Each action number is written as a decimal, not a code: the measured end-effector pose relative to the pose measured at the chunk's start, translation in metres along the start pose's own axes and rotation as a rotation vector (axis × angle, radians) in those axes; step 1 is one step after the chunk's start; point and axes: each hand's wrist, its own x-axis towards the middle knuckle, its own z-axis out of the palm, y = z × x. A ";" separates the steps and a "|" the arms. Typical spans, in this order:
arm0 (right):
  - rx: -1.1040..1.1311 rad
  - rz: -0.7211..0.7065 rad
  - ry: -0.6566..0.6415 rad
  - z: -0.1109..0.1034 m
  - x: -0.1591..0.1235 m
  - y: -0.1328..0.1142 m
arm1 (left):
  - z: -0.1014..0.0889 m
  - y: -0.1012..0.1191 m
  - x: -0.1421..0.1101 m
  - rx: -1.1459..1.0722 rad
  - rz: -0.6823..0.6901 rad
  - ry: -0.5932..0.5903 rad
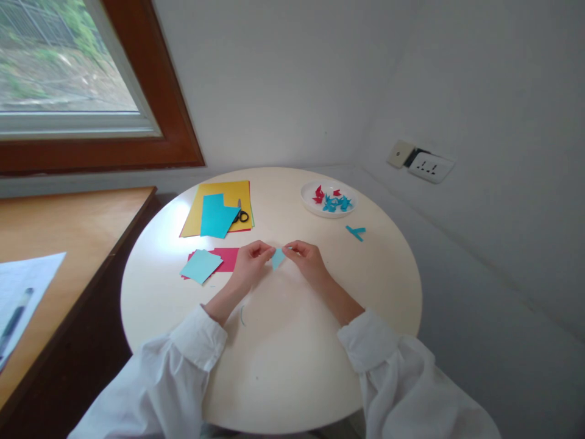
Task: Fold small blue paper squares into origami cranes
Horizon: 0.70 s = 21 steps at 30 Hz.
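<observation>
Between my hands is a small light blue folded piece of paper (278, 259), its point facing down toward me. My left hand (251, 262) pinches its left corner with thumb and forefinger. On the opposite side, my right hand (307, 258) pinches the right corner; the fingertips cover part of the edge. Left of my left hand, a pile of light blue paper squares (201, 266) lies over red paper. A strip of red paper (226, 260) reaches from that pile to behind my left hand.
Yellow sheets (192, 213) lie at the back left, under blue paper (212, 214) and black-handled scissors (244, 216). A white plate (311, 207) at the back right holds red and blue folded pieces. Blue paper strips (355, 232) lie nearer. A wooden desk (91, 219) stands left.
</observation>
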 end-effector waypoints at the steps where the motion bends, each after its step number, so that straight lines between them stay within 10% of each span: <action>1: 0.001 0.008 -0.012 0.000 0.000 0.001 | 0.000 0.000 0.000 0.002 0.001 -0.002; 21: 0.034 -0.021 0.077 -0.001 0.003 0.003 | 0.003 -0.008 0.003 -0.008 -0.067 -0.042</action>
